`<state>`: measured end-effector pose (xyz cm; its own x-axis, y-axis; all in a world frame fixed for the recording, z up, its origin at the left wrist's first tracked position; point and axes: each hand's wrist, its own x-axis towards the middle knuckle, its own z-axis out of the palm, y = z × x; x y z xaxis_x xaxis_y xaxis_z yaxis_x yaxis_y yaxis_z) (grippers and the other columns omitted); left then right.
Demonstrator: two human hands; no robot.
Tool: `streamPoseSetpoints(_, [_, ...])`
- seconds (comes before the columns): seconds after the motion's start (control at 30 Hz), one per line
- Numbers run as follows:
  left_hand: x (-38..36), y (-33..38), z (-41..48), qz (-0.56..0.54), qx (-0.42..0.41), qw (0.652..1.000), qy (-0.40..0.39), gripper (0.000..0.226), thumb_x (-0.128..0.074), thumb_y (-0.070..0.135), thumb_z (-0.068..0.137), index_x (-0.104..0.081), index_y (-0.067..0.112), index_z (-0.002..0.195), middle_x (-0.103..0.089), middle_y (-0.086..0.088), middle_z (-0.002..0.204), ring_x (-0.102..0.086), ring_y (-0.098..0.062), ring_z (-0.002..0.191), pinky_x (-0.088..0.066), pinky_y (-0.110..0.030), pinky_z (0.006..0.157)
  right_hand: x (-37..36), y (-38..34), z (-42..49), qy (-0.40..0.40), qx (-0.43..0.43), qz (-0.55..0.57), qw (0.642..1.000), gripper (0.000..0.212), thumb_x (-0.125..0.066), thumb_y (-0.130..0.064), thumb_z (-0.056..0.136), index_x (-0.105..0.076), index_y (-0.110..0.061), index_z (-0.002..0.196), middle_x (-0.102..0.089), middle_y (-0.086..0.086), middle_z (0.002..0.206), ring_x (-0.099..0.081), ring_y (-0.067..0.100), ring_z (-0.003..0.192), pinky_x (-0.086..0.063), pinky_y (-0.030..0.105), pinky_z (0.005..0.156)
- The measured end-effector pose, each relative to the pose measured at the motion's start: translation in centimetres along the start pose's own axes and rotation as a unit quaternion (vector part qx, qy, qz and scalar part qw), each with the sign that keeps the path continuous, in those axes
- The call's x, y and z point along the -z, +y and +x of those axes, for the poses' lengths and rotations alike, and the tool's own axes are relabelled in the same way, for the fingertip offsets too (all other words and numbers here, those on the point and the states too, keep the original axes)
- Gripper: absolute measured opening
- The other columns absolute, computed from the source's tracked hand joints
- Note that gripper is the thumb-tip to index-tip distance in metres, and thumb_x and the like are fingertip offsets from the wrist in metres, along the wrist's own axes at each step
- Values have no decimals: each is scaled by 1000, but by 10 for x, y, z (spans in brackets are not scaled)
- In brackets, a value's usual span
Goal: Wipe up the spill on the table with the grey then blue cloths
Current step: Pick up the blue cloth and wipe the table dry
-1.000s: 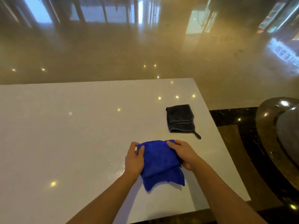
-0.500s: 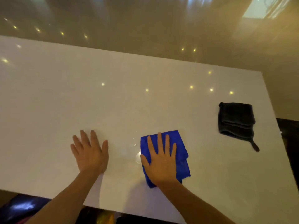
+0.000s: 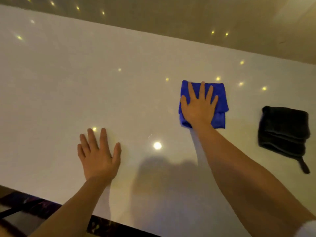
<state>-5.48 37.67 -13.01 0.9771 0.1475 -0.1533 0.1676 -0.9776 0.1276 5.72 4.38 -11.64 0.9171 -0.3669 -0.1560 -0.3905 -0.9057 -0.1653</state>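
Cloth handling governs this step. Our right hand (image 3: 198, 106) lies flat, fingers spread, pressing down on the folded blue cloth (image 3: 220, 103); it grips nothing, holding the cloth to the table (image 3: 68, 74) by palm pressure alone. Our left hand (image 3: 99, 154) rests open and flat on the bare surface nearer to us, well apart from the right hand, with nothing under it; we judge that it serves as a brace.

The blue cloth sits under and just beyond the right palm, folded into a small pad with layered edges showing at its near side. The grey cloth (image 3: 283, 132) lies folded to the right of the right hand, not touching the blue cloth, with a small loop (image 3: 304, 165) trailing toward us.

We judge both cloths to be light, soft and limp. On this glossy surface a pad should slide readily, so downward pressure through a spread palm should keep the folds together. For lifting, we would pinch the folded edge so the layers do not fall open.

A few faint droplets (image 3: 150, 135) glint between the two hands; we judge this the remaining residue.
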Motion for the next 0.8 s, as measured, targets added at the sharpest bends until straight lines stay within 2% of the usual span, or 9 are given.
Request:
streamPoseSetpoints(0.07, [-1, -1, 0, -1, 1, 1000, -5, 76, -10, 69, 93, -3, 30, 157, 3, -14, 167, 10, -35, 153, -2, -54, 123, -13, -26, -39, 11, 48, 4, 999, 62, -31, -56, 102, -24, -38, 160, -17, 10, 171, -11, 41, 155, -10, 63, 123])
streamPoseSetpoints(0.13, [0, -1, 0, -2, -6, 1000, -12, 76, -10, 69, 93, 0, 30, 157, 6, -12, 168, 13, -35, 153, -1, -54, 123, -39, -41, -119, 8, 223, 12, 975, 60, -36, -56, 101, -34, -37, 157, -24, 9, 169, -17, 41, 155, -14, 63, 122])
streamPoseSetpoints(0.27, [6, 0, 0, -18, -1, 1000, -17, 75, -12, 68, 93, -4, 30, 157, 3, -12, 168, 10, -35, 153, -4, -56, 123, -60, -18, -236, -103, 557, -46, 823, 63, -34, -61, 101, -22, -41, 159, -12, 3, 172, 1, 36, 157, 8, 60, 123])
streamPoseSetpoints(0.4, [6, 1, -1, -24, -4, 999, -22, 76, -12, 69, 92, -1, 31, 157, 5, -11, 168, 12, -34, 153, -3, -55, 123, -46, -10, -171, -141, 699, -43, 700, 63, -45, -59, 98, -32, -42, 157, -16, -1, 171, 3, 32, 158, 4, 58, 125])
streamPoseSetpoints(0.47, [7, 1, 1, -23, -11, 999, -21, 77, -11, 70, 92, 2, 32, 157, 8, -8, 168, 15, -32, 153, -2, -55, 123, -33, -16, -116, -110, 627, -39, 770, 61, -46, -59, 96, -38, -43, 154, -24, -1, 170, -8, 32, 158, -2, 57, 125])
streamPoseSetpoints(0.53, [8, 2, 0, -16, -5, 1000, -23, 77, -11, 69, 92, 0, 31, 157, 7, -9, 168, 14, -33, 153, -2, -55, 123, -20, -23, -50, -47, 442, -30, 895, 62, -40, -62, 97, -32, -45, 156, -23, 0, 170, -12, 33, 157, -5, 55, 125])
streamPoseSetpoints(0.6, [8, 4, -3, -9, -5, 1000, -18, 77, -10, 68, 92, -4, 29, 158, 4, -12, 168, 12, -35, 153, -3, -55, 123, -8, -31, 3, -6, 218, -26, 976, 64, -34, -64, 99, -23, -44, 159, -16, 2, 171, -8, 33, 158, -4, 56, 125])
streamPoseSetpoints(0.7, [6, 2, 1, -16, 3, 1000, -6, 77, -9, 69, 91, -8, 29, 157, 1, -13, 168, 9, -36, 153, -5, -56, 123, -8, -51, 36, 6, 8, 7, 1000, 65, -25, -62, 101, -12, -41, 161, -8, 7, 172, -1, 38, 157, -3, 61, 124])
streamPoseSetpoints(0.8, [5, 2, 1, -18, -3, 1000, -5, 76, -10, 70, 92, -8, 30, 157, 1, -12, 168, 10, -35, 153, -2, -54, 123, -15, -75, 8, 8, 39, 3, 999, 64, -25, -58, 101, -14, -39, 161, -10, 7, 172, -4, 38, 157, -4, 62, 124])
